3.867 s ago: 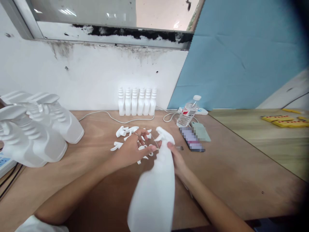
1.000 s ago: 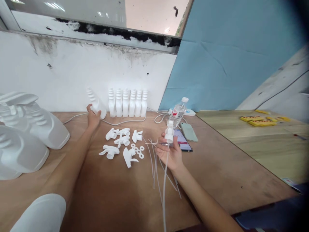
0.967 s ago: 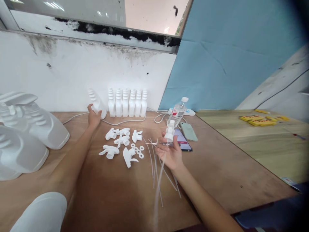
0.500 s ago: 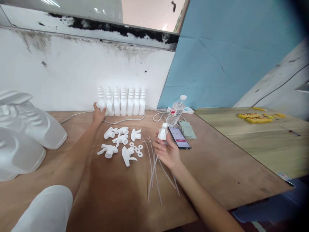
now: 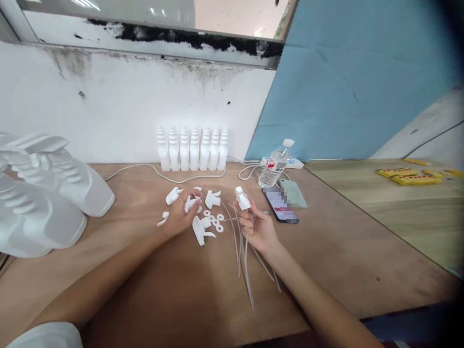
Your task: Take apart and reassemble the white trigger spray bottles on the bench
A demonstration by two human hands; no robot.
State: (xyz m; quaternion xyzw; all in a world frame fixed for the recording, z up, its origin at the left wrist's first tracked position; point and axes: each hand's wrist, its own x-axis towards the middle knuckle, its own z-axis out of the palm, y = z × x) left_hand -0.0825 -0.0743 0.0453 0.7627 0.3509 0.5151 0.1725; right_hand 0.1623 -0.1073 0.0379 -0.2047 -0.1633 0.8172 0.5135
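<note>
My right hand (image 5: 258, 227) is closed around a white trigger spray head (image 5: 242, 198), held up above the table. Thin clear tubes (image 5: 247, 280) spread beneath and in front of that hand; whether its fingers touch any of them I cannot tell. My left hand (image 5: 181, 212) reaches with fingers apart over a loose group of white spray heads and partly hides them. One spray head (image 5: 213, 198) lies just right of its fingertips, another (image 5: 202, 230) nearer to me. Several white ring washers (image 5: 216, 222) are scattered between the two hands.
A row of several white ribbed-neck bottles (image 5: 195, 152) stands against the wall, a cable (image 5: 174, 180) before it. Larger white bottles (image 5: 54, 212) are at the left. A water bottle (image 5: 274, 169), a phone (image 5: 281, 205) and a pale green flat item (image 5: 295, 193) are at the right.
My left hand has left the leftmost bottle in the row and come down toward me to the spray heads. The spray head in my right hand has tipped. The view has shifted slightly.
</note>
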